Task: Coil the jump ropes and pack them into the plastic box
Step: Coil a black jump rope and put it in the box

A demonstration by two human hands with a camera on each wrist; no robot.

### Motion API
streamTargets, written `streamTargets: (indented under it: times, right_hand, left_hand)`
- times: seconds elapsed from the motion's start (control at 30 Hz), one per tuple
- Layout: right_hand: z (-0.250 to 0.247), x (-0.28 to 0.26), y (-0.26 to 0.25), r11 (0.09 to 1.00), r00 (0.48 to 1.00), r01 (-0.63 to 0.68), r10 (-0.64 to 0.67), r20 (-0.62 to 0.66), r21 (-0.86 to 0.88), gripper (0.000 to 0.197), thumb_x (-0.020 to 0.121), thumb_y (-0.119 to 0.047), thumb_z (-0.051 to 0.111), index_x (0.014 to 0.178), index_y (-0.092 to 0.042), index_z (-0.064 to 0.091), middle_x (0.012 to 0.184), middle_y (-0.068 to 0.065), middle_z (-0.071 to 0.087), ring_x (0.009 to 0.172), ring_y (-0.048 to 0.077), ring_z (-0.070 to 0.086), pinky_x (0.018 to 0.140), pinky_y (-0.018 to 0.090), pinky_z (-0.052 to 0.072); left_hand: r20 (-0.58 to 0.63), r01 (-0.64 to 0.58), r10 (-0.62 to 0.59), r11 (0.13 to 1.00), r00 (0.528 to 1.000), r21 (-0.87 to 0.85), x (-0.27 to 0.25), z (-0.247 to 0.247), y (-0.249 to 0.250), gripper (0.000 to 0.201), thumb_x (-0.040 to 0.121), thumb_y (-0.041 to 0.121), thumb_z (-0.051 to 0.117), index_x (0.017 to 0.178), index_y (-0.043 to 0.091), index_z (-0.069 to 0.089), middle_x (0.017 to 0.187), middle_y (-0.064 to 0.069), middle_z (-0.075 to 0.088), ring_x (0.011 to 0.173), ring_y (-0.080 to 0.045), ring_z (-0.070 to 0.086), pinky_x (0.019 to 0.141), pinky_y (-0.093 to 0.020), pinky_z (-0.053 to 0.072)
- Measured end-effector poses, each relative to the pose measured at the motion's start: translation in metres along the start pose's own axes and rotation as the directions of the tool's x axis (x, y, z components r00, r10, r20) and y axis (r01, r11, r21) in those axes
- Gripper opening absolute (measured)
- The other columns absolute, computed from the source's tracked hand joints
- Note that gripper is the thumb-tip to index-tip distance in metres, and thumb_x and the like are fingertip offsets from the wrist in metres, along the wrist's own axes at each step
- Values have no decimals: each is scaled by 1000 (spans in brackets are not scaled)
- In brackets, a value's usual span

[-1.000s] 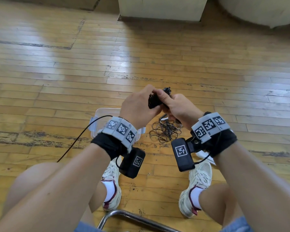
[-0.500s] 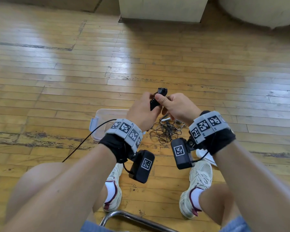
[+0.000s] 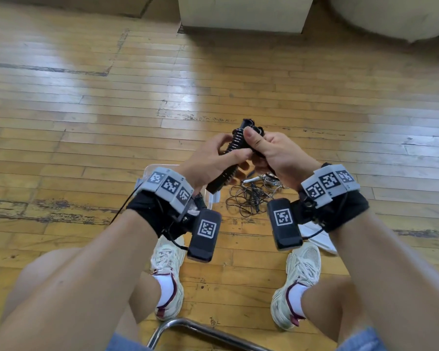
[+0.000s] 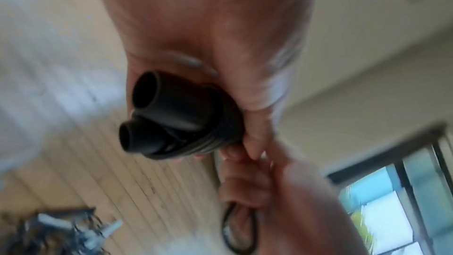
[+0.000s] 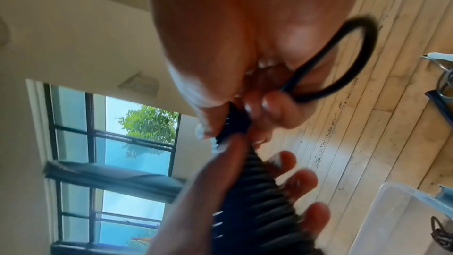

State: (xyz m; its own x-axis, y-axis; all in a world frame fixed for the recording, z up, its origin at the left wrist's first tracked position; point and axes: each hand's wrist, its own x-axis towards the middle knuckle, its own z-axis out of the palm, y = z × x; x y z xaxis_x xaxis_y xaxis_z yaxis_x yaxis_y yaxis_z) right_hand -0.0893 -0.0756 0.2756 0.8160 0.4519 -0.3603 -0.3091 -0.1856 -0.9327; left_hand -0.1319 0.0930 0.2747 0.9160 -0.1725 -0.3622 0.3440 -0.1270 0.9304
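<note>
Winding cord round the paired black handles (image 3: 235,150), the left hand (image 3: 208,160) grips them and the right hand (image 3: 276,153) pinches the last cord loop (image 5: 343,61), likely needing tucking before packing into the plastic box (image 3: 150,173) at seven o'clock.

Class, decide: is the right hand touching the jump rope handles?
Touching. The head view shows the right hand with its thumb pressed onto the jump rope handles.

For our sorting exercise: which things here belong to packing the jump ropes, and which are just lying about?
Job: handles, wound with rope, held by left hand and right hand; box; tangled ropes.
Lying about: white sheet; chair frame.
</note>
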Motion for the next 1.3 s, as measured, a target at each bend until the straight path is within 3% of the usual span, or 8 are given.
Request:
streamTargets:
  times: [0.13,0.57,0.7,0.83,0.93,1.07,1.17,1.3]
  right_hand:
    - [0,0,0,990,999,-30,26,-28,-140,58,84,-58,56,79,-1,64,70,10,62,52,14,52,51,24,46]
    - [-15,-13,-10,989,980,-148,146,134,6,24,105,-5,43,118,7,59,79,6,63,50,7,50,48,20,47]
    - [-7,-11,-4,995,996,-88,89,8,-41,23,107,-8,42,117,6,57,76,8,62,50,9,49,47,21,47]
    - [9,-8,-1,980,993,35,-56,-103,-197,12,106,-9,45,106,-3,54,73,10,64,52,14,54,50,27,51]
    - [9,-7,1,976,988,64,-92,-125,-209,12,106,-9,46,104,-1,55,72,13,65,53,18,57,52,30,52]
    - [6,-8,0,965,986,104,-132,-106,-240,15,105,-15,49,103,-2,56,72,10,67,57,20,60,59,35,55]
    - [1,-7,-2,955,981,130,-163,-105,-267,21,105,-19,50,106,1,57,70,5,67,59,21,59,64,42,52]
    - [-4,-8,-3,960,986,138,-156,-55,-243,15,102,-16,55,107,-2,56,74,7,66,60,17,58,64,36,54]
  left_hand:
    - [-79,-75,75,997,994,-2,-1,6,-7,22,95,20,67,116,17,60,74,-1,66,62,-21,60,55,-34,52]
    - [-359,-82,184,956,915,281,8,-20,-12,53,85,41,76,130,26,53,97,1,69,78,-19,67,65,-37,54]
    - [-318,73,200,735,927,674,3,-10,-11,53,91,49,65,135,33,41,101,8,61,91,-22,63,81,-41,55]
    - [-272,115,275,476,922,872,4,6,-16,44,93,40,63,130,32,40,101,4,63,89,-26,62,70,-33,45]
    - [-203,68,298,409,933,910,4,13,-19,44,92,39,62,128,31,39,94,3,60,89,-28,63,69,-34,48]
    - [-177,40,288,423,941,905,4,9,-19,40,97,55,50,128,33,38,94,3,63,84,-25,62,69,-33,48]
    - [-151,22,185,560,971,828,3,12,-20,43,102,58,35,134,29,36,90,4,60,80,-24,62,69,-34,46]
    - [-169,-20,167,767,971,642,2,8,-20,48,97,46,58,136,26,40,96,4,63,81,-20,67,77,-43,58]
